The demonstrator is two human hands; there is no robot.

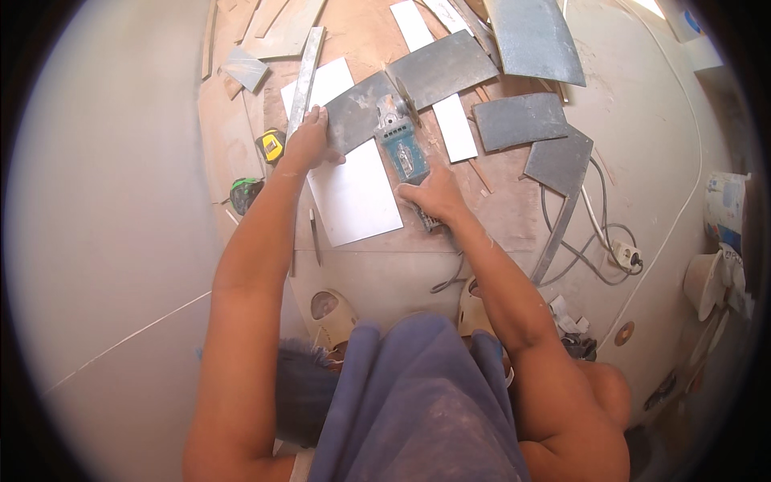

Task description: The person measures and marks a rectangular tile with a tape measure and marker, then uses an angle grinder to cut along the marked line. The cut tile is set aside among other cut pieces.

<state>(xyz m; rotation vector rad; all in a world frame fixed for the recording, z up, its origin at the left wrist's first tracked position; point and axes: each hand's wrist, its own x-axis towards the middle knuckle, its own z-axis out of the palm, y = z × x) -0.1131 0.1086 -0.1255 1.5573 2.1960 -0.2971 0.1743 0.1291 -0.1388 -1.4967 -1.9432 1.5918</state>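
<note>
My right hand [438, 194] is wrapped round the body of a blue-green angle grinder [404, 154]. The grinder's disc [407, 100] stands on edge at a line across the middle of a long grey tile [353, 112]; whether the tile is cut right through I cannot tell. At the tile's left end, my left hand [309, 143] grips its edge, thumb stretched along the near side. Its fingertips are beside the lower end of a pale metal bar [307, 76]. White tile pieces [357, 193] lie under and around the grey tile.
Grey tile offcuts [520, 120] lie on the right, near a power cord and a white socket [625, 254]. A yellow tape measure [271, 145], a green-black one [245, 194] and a pencil-like stick [315, 237] are at left. Buckets [725, 205] stand far right.
</note>
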